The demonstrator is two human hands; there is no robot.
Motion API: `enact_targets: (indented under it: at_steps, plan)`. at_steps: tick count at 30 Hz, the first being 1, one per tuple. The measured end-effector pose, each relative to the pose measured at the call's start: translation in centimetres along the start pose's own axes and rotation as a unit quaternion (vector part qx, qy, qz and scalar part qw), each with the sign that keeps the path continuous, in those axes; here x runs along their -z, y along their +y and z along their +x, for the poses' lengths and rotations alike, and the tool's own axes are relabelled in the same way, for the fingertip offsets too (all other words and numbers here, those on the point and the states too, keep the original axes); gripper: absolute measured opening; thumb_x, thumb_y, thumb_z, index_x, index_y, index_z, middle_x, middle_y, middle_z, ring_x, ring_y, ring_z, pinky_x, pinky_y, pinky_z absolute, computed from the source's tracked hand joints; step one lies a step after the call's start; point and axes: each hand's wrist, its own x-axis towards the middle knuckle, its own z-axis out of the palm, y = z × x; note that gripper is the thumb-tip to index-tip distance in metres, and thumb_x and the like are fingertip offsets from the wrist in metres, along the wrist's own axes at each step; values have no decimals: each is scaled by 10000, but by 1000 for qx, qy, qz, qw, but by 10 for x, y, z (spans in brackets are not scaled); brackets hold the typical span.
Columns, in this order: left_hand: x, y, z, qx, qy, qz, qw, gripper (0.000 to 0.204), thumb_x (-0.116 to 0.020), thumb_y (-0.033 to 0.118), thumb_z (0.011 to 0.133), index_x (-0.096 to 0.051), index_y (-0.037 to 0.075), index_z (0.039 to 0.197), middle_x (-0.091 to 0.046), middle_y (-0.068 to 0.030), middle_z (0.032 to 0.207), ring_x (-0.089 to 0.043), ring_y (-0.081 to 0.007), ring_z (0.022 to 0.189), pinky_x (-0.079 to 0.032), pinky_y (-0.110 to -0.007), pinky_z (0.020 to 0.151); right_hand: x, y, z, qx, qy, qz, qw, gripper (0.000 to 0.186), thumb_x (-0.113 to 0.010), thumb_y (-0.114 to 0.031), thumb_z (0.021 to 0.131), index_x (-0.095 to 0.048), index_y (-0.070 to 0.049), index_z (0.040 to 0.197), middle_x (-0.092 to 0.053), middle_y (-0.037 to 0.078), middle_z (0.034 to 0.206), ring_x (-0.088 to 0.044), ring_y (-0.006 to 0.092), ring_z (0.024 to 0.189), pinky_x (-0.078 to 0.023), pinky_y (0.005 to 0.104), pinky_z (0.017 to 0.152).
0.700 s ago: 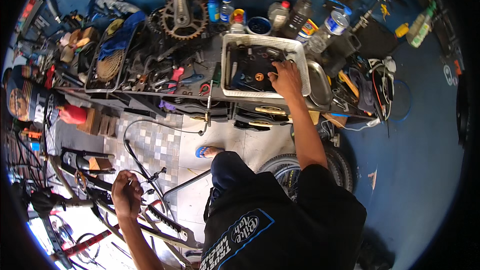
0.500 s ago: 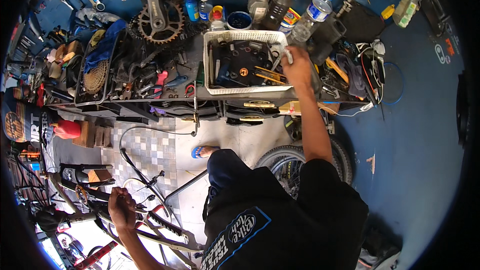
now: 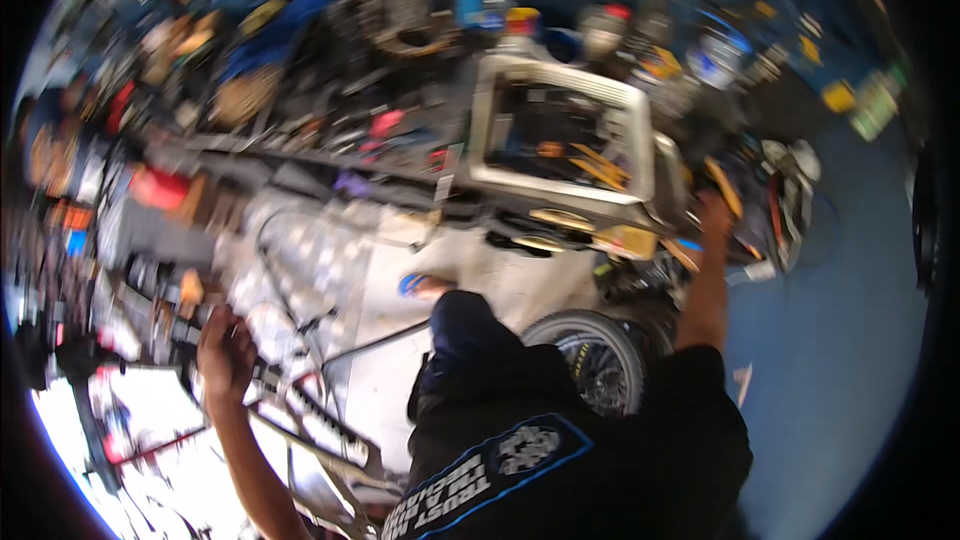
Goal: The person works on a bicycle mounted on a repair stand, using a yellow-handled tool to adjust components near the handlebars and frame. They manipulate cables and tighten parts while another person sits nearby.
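Note:
My left hand [image 3: 226, 348] is raised beside the bicycle frame [image 3: 315, 420] at lower left, fingers curled round something I cannot make out. My right hand [image 3: 712, 208] reaches onto the bench, right of the white plastic basket [image 3: 478, 120] and metal tray [image 3: 668, 175], at a yellow-handled tool [image 3: 725, 185]. Motion smears its fingers, so whether it grips the tool is unclear. The basket holds dark small parts and yellow-handled tools [image 3: 600, 168]. The whole view is blurred.
Bottles [image 3: 715, 60], a crankset [image 3: 405, 35] and loose tools [image 3: 350, 130] crowd the bench against a blue wall [image 3: 835, 320]. A wheel [image 3: 630, 370] stands under it at my right. A black hose [image 3: 270, 280] lies across the floor. A red object [image 3: 160, 190] is at far left.
My right hand has moved out of the basket, rightward to the bench beside the metal tray. My left hand stays low at left. The view has shifted and blurred.

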Motion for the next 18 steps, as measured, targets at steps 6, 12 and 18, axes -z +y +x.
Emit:
enact_targets:
  at_steps: [6, 12, 18]
  plan:
    - [29, 39, -2, -111, 20, 40, 993, 252, -574, 309, 1116, -549, 125, 945, -437, 54, 710, -402, -80, 577, -359, -258, 544, -8, 93, 15, -11, -200, -84, 976, 533, -781, -348, 876, -705, -23, 1291, -688, 221, 1319, -607, 424, 1281, -462, 494, 1131]
    - [150, 52, -40, -145, 289, 203, 924, 250, -655, 271, 1066, -668, 25, 1106, -489, 57, 704, -434, -55, 580, -358, -236, 524, -8, 56, 39, 0, -166, -49, 985, 464, -764, -316, 886, -727, 4, 1220, -733, 221, 1171, -705, 369, 1060, -566, 482, 945]
    - [179, 18, -38, -23, 337, 407, 849, 538, -771, 413, 978, -719, -50, 1248, -688, -48, 821, -605, -107, 677, -488, -273, 619, 71, 11, 45, -93, -33, -221, 970, 358, -665, -207, 957, -722, -22, 1258, -733, 188, 1226, -715, 300, 1083, -573, 433, 932]
